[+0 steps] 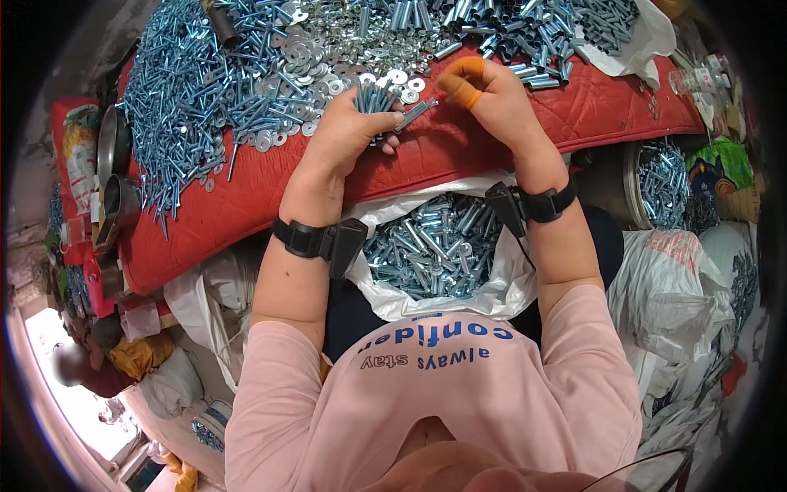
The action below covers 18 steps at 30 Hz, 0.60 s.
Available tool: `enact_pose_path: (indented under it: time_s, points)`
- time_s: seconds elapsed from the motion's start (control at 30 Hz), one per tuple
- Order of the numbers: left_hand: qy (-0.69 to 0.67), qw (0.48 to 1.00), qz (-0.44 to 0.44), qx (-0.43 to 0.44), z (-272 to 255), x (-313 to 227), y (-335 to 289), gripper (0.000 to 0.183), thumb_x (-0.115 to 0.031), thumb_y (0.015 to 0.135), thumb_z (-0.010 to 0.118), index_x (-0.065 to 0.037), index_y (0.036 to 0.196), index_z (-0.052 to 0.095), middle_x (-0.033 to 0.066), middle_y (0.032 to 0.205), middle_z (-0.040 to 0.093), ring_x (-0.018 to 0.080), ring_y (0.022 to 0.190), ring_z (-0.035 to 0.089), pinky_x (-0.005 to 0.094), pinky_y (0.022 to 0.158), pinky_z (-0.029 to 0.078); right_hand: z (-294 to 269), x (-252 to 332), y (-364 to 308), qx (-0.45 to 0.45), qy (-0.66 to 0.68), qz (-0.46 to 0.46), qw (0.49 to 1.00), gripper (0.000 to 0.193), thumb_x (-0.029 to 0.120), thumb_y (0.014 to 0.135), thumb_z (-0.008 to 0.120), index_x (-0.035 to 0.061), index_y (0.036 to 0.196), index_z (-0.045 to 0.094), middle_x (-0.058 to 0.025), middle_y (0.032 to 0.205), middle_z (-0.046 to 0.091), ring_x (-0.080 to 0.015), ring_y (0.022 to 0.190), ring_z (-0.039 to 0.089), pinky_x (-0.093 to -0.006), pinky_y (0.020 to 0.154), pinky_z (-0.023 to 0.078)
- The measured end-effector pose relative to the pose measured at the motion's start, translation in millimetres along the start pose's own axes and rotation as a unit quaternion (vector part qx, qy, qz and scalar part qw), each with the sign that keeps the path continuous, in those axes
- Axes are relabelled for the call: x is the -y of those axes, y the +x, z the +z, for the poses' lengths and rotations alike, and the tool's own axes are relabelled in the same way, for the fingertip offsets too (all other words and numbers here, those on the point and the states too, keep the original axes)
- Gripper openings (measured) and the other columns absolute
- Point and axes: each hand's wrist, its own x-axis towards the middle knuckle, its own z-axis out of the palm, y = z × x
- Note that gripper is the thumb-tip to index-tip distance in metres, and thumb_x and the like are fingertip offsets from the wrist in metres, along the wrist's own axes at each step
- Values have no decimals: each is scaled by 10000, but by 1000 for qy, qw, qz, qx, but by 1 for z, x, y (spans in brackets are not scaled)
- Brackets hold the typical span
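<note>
My left hand [348,131] is closed round a bundle of zinc-coloured bolts [375,98], their shanks pointing away from me. Between its thumb and fingers, a sleeved bolt [416,114] sticks out to the right. My right hand [492,97] is just right of that bolt's tip, with orange coverings on the thumb and a finger. Its fingers are curled and pinched together, and whether anything small is between them I cannot make out. Below both hands, a white sack [518,283] in my lap holds many bolts with sleeves and washers [434,246].
On the red quilted cloth [410,164] lie heaps of long bolts [184,107], flat washers [303,57] and metal sleeves [525,33]. A container of bolts [662,184] stands at right, near white sacks [668,287]. Another person [94,369] is at far left.
</note>
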Motion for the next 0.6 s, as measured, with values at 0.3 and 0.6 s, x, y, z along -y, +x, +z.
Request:
enact_pose_path:
  time_s: [0.3,0.6]
  points:
    - [3,998,-6,66,2,-7,-9,213,-42,742,671,-2,923,566,67,748,616,133,546,584,240,456,464,0,-1,-12,56,31,34,997,215,194,817,693,1,909,669,-37,759,662,-117,731,621,-261,664,492]
    - [67,987,29,144,-9,-2,-15,235,-97,773,662,-26,987,596,63,759,645,112,555,573,229,489,460,32,0,-12,133,134,34,981,198,152,852,650,44,1019,641,-48,828,673,-165,783,650,-264,699,524]
